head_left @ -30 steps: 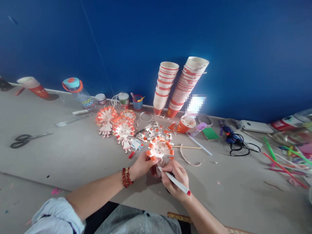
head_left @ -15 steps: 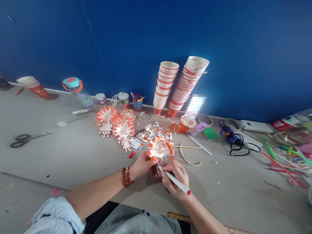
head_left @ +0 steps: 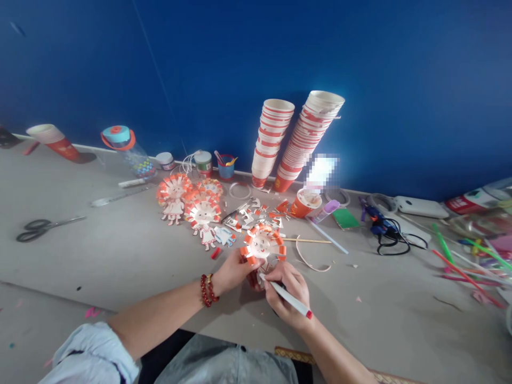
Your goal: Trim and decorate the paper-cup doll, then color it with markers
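Note:
My left hand (head_left: 234,274), with red beads at the wrist, grips a paper doll (head_left: 262,246) from its left side. The doll's round white head has a drawn face and a ring of curled orange strips. Its paper body is partly covered by my fingers. My right hand (head_left: 288,296) is closed around a white marker (head_left: 294,300) with a red end, its tip at the doll's body. A red marker cap (head_left: 216,253) lies left of the doll. Similar finished-looking paper dolls (head_left: 202,213) rest on the table beyond my left hand.
Paper scraps (head_left: 250,213) lie behind the doll. Tall stacks of paper cups (head_left: 272,144) stand at the blue wall, near a single cup (head_left: 306,202). Scissors (head_left: 38,229) lie far left, a bottle (head_left: 134,154) behind them. A blue glue gun (head_left: 378,221) and coloured strips (head_left: 468,277) are right.
Almost nothing differs. Both hands keep their hold on the doll and the marker, and the marker's tip stays at the doll's body. The view has shifted very slightly.

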`<act>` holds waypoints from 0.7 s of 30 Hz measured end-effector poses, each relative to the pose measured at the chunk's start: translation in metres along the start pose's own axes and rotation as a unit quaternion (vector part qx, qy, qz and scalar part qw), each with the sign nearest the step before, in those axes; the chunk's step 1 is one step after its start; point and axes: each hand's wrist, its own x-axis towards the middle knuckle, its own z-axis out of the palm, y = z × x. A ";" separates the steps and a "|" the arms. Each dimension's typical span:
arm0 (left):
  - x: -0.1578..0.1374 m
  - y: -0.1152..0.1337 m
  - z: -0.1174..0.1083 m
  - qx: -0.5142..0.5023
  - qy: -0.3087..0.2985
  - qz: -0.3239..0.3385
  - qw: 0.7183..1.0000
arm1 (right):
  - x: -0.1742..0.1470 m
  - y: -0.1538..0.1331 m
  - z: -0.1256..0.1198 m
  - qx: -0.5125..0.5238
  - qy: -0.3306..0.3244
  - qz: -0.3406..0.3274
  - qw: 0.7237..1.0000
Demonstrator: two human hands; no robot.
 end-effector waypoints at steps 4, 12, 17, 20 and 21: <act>-0.001 0.004 0.002 0.004 0.004 -0.010 1.000 | -0.001 0.001 -0.001 0.015 -0.001 -0.009 1.000; -0.002 0.009 0.004 0.011 0.008 -0.016 1.000 | -0.002 0.001 -0.001 0.005 0.000 0.000 1.000; 0.000 0.003 0.002 0.009 0.009 -0.013 1.000 | -0.002 0.001 -0.001 0.008 -0.006 -0.004 1.000; 0.000 0.003 0.002 0.013 0.009 -0.010 1.000 | -0.001 0.001 -0.001 0.016 -0.008 -0.010 1.000; 0.000 0.003 0.002 0.013 0.007 -0.006 1.000 | -0.001 0.001 -0.001 0.018 -0.006 -0.011 1.000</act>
